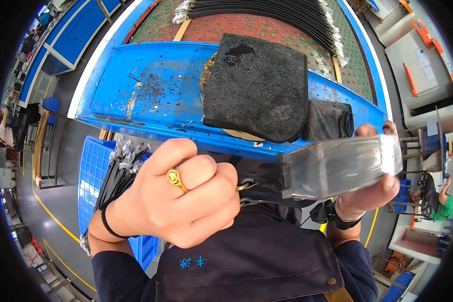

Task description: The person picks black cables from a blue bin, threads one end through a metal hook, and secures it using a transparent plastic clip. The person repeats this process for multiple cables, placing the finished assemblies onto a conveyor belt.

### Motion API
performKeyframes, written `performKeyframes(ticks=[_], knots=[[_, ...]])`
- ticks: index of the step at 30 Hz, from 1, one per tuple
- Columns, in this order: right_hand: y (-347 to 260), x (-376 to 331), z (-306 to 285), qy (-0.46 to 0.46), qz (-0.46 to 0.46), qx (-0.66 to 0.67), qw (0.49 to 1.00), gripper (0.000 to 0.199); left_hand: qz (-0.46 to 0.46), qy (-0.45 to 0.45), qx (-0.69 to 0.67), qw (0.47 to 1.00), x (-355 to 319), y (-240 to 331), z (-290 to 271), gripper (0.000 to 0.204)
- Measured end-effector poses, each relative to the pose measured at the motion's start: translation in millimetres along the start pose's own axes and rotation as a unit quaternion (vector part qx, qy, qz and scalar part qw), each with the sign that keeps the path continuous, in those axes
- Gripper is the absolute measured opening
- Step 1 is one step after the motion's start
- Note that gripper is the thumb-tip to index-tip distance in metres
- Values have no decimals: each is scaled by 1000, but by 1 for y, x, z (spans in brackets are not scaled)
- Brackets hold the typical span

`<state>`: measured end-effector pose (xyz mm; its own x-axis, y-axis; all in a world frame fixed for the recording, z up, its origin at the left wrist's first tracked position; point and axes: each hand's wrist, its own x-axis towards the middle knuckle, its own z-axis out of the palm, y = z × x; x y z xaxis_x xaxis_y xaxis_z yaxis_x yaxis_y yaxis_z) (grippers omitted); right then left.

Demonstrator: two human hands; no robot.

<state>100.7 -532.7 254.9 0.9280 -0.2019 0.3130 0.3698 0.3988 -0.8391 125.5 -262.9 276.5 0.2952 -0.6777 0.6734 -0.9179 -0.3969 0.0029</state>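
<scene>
My left hand [189, 196], with a gold-coloured ring, is closed in a fist in front of the apron. Whatever it grips is mostly hidden; a small brass-coloured metal loop [245, 185] shows beside its knuckles. On the right, my right hand [370, 194] grips a glossy, see-through plastic piece [332, 166] with its fingers round the far end. Motion blurs that piece, and its exact kind cannot be made out. Dark material lies between its left end and the metal loop. Beyond the hands, a dark grey cloth [256, 85] covers a pad on the blue bench.
A second dark folded cloth [328, 121] lies beside the first on the blue bench ledge [151, 75]. Behind it, several long black strips [261, 12] with plastic-wrapped ends rest on wooden bars. More strips [121, 171] stand by a blue crate [93, 171] at left.
</scene>
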Motion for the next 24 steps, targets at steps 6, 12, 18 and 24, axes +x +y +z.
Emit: performKeyframes(ticks=[6,12,18,24], knots=[[11,52,-2,-20,-6,14,1000,50,-33,-47,-24,998,-27,-9,-5,17],[51,88,9,-84,13,-296,952,55,-84,-94,-69,990,-50,-8,-9,18],[60,85,-40,-116,-68,-555,821,59,-71,-73,-124,987,-47,-7,-3,17],[6,33,-60,-75,-117,-775,616,31,-68,-52,-116,990,-35,-9,11,18]])
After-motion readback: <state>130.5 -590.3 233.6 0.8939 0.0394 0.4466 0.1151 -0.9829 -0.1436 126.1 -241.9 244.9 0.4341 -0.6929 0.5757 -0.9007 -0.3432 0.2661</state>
